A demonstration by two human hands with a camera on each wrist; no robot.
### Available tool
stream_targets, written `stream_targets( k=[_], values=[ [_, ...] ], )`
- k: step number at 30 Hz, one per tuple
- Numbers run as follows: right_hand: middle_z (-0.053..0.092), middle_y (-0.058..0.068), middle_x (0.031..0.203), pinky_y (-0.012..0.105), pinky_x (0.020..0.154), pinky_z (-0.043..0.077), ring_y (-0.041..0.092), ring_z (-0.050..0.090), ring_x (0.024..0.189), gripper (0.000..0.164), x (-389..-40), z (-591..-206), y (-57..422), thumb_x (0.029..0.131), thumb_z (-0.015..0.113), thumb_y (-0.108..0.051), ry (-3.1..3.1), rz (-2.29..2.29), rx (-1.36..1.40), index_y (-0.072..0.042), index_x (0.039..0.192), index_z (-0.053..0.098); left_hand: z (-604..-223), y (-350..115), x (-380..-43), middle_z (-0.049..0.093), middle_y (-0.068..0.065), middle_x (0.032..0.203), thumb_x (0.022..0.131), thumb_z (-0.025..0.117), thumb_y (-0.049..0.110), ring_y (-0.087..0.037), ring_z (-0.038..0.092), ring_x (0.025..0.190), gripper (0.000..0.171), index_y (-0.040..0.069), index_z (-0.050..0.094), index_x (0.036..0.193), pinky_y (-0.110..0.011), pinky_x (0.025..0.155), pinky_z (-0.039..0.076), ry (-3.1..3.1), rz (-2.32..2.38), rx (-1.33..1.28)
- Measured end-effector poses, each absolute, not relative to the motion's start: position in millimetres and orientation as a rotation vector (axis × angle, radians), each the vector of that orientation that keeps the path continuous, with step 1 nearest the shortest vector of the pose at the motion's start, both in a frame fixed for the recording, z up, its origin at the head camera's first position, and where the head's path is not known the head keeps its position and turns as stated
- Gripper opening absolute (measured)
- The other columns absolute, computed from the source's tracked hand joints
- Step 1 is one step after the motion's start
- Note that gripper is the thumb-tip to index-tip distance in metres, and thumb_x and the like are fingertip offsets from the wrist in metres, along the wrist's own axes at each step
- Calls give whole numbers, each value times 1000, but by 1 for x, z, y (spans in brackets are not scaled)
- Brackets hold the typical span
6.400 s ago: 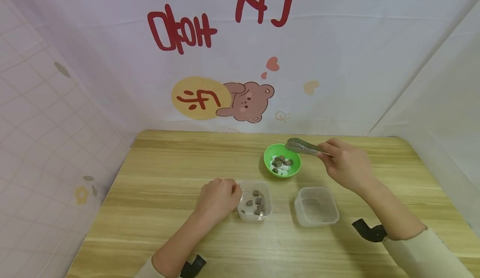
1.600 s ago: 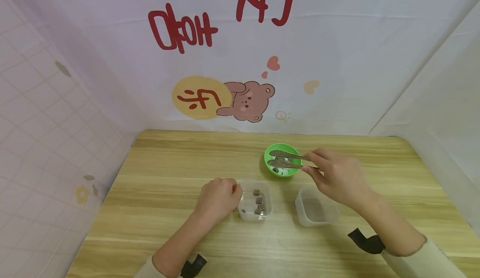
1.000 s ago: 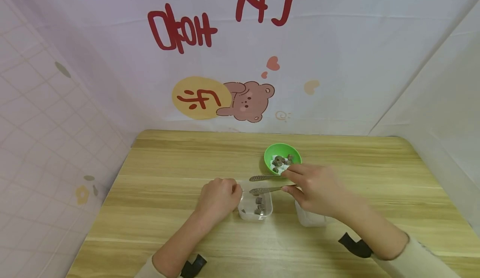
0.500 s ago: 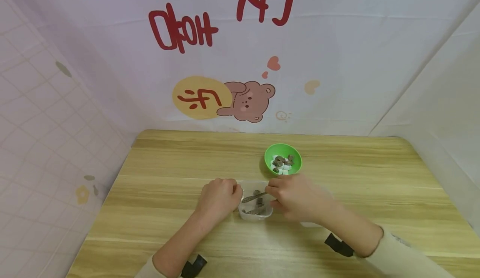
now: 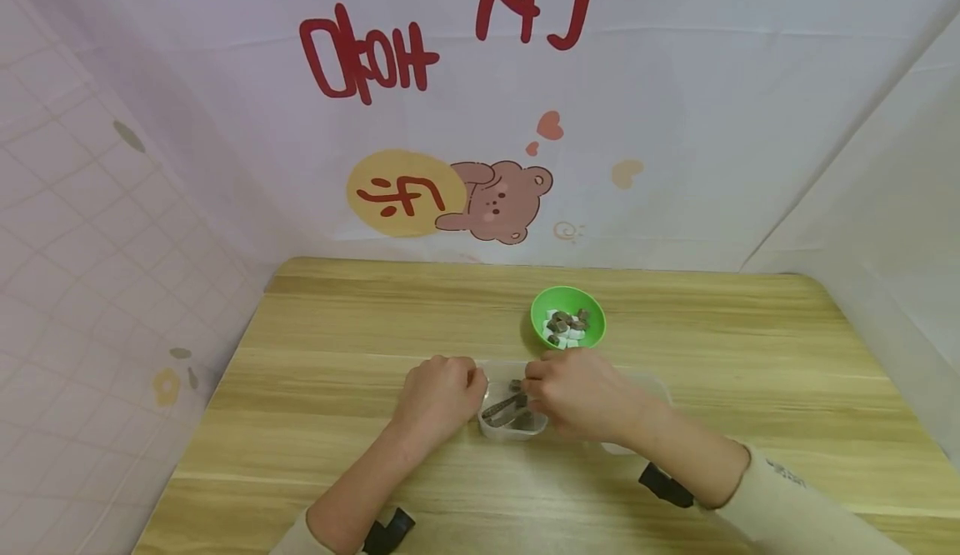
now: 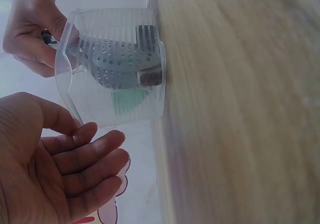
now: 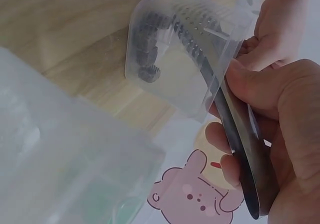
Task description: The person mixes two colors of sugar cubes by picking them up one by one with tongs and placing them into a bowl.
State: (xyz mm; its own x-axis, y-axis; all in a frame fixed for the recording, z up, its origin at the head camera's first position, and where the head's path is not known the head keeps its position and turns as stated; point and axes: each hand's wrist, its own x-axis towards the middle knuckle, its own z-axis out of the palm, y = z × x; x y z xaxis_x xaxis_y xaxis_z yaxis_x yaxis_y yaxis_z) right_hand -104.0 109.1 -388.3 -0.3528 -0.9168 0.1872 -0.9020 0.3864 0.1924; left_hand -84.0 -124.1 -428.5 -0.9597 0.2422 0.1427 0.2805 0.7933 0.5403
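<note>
My left hand (image 5: 438, 397) pinches the rim of a clear plastic container (image 6: 75, 101) between thumb and index finger, its other fingers loosely bent. My right hand (image 5: 581, 392) grips metal tongs (image 7: 240, 139) with perforated ends. Those ends reach down inside the container; in the left wrist view they lie close to a brown cube (image 6: 150, 76) at its bottom. Whether they hold a cube I cannot tell. Several brown cubes (image 7: 146, 51) show through the wall in the right wrist view. Behind stands a green bowl (image 5: 562, 297) holding white and brown cubes.
A second clear container (image 5: 654, 387) stands to the right, partly hidden under my right hand and forearm. All stand on a wood-grain table (image 5: 360, 313). A white printed cloth (image 5: 675, 122) hangs behind the table.
From above the green bowl, my right hand has brought the tongs left and toward me, down into the left container; their ends have drawn closer together. My left hand stays put.
</note>
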Motion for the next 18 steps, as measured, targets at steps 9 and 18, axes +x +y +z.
stream_targets(
  k=[9,18],
  values=[
    [64,-7,80,24,60,48,12,58,69,14,-106,-387,115,75,84,-13,-2307,-58,1639,-15,84,73,-426,-123,-85,37,11,46,98,58,15,-5,33,42,44,20,47,55,-27,44,30,-2927,-917,-423],
    [67,-5,87,28,65,55,10,65,75,21,-105,-381,130,78,88,-16,-2366,102,1521,-11,93,76,-425,-123,-84,33,11,47,98,57,15,-6,30,43,45,19,44,56,-28,46,29,-2940,-923,-403]
  ],
)
